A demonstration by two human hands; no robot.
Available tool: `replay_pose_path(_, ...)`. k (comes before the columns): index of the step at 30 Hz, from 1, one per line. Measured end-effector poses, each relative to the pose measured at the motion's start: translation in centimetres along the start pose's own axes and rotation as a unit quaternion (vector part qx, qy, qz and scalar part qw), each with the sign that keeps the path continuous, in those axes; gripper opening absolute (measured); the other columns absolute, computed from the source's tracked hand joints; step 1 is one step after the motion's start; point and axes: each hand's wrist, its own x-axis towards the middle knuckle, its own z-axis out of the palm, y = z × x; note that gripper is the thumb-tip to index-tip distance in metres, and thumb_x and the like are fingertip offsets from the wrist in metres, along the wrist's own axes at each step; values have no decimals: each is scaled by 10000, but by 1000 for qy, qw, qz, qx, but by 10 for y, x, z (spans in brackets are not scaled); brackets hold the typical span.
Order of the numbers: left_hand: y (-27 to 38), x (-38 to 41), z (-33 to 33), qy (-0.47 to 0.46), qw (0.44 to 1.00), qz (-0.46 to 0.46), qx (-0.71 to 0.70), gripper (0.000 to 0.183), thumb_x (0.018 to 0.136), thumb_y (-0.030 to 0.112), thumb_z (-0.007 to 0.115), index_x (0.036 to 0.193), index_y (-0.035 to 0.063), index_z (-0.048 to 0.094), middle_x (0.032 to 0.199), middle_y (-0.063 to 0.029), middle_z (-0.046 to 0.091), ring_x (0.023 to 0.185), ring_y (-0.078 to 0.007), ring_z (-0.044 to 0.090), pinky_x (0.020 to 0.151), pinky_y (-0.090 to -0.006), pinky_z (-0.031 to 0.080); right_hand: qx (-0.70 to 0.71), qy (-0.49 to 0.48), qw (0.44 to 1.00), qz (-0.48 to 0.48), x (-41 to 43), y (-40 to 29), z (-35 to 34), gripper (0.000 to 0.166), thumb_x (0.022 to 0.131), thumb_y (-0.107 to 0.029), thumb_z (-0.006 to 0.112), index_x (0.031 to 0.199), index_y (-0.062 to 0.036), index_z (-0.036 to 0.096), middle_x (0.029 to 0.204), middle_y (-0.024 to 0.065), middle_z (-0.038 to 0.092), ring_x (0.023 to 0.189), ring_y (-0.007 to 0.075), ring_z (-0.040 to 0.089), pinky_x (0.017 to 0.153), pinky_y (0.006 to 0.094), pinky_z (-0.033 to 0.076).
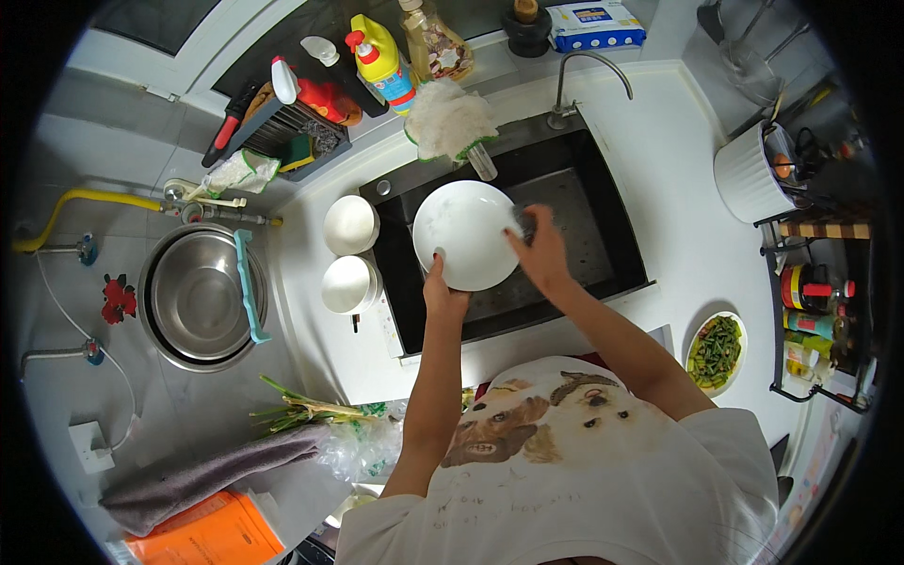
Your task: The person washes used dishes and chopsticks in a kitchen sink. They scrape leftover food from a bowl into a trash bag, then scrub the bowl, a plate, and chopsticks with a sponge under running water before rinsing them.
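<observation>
Over the black sink [565, 191], my left hand [445, 289] grips a white plate [462, 233] by its near-left rim, thumb on top. My right hand [547, 251] is at the plate's right edge, its fingers around a dark scrubber [524, 224] that is blurred and partly hidden. The plate's inner side faces up and bears a faint pattern. Just beyond the plate, a pale cloth with a green edge [452, 120] hangs above a metal spout [482, 162].
White bowls [351, 224] and a stack of white bowls [346, 284] stand left of the sink. A thin curved faucet [593, 60] rises at the back right. A dish of green vegetables [715, 352] sits at right; steel basins [201, 296] hang on the left wall.
</observation>
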Motion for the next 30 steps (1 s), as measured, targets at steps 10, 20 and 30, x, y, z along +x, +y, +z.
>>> replay_pose_path(10,-18,-5,-20,-4,995,-37,92,529,971,432,417,1367,86,356,1350,-106,445,1233,-280,447,1021,-456,386,-350,-243,856,-293,24,39,51,509,935,-314,453,1365,-51,379,1450,111,357,1366,243,292,1114,466,202)
replay_pose_path(20,-30,13,-38,8,992,-69,108,525,959,440,448,1352,99,380,1331,-102,451,1216,-270,463,952,-475,439,-302,-340,850,-267,-8,45,65,484,921,-271,473,1367,-100,387,1446,69,358,1337,248,333,1072,532,257)
replay_pose_path(30,-23,44,-49,0,998,-11,64,427,991,335,404,1309,50,413,1241,-134,530,1128,-281,535,937,-427,463,-79,-362,906,-205,-11,65,66,385,760,-92,591,1145,-95,579,1179,102,588,1124,285,534,956,453,402)
